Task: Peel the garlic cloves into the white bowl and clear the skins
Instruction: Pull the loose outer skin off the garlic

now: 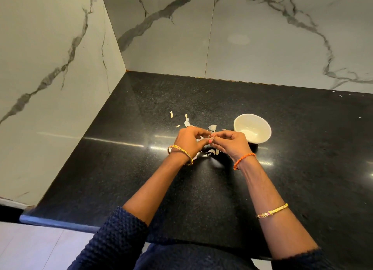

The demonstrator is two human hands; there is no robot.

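Both hands (212,141) seemingly pinching garlic clove (213,137)

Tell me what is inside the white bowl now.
The white bowl shows only its pale inner wall and floor; no peeled clove shows there. The near rim hides the nearest part of the floor. Both hands pinch a garlic clove beside it.

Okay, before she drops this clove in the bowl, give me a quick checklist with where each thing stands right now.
1. Clove held by both hands: ok, left hand and right hand pinch it between them.
2. Clove fully peeled: cannot tell, fingers hide most of it.
3. White bowl upright and close: ok, just right of the right hand.
4. Bowl contents: cannot tell, the inside shows only white.
5. Skins cleared: not ok, bits lie scattered on the black counter.
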